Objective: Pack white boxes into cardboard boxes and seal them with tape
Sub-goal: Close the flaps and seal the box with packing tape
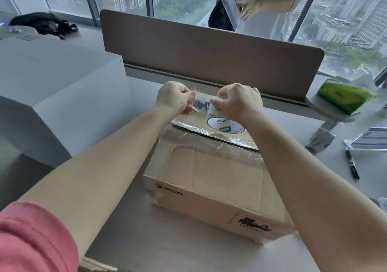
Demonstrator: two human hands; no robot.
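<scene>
A closed cardboard box (209, 179) printed "PICO" sits on the grey desk (146, 240), with clear tape stretched across its top seam. Above the box's far edge I hold a roll of clear tape (224, 123) with a white and green label. My right hand (240, 102) grips the roll from above. My left hand (173, 97) pinches the free end of the tape strip (202, 99), pulled a short way out to the left of the roll. No white boxes are visible; the carton's contents are hidden.
A brown desk divider (209, 51) stands just behind the box. A large white block (52, 83) sits at left. At right lie a green tissue pack (345, 97), a black pen (352, 164), a small packet (319, 141) and a clear stand (368, 141). Another person (266, 5) stands beyond the divider.
</scene>
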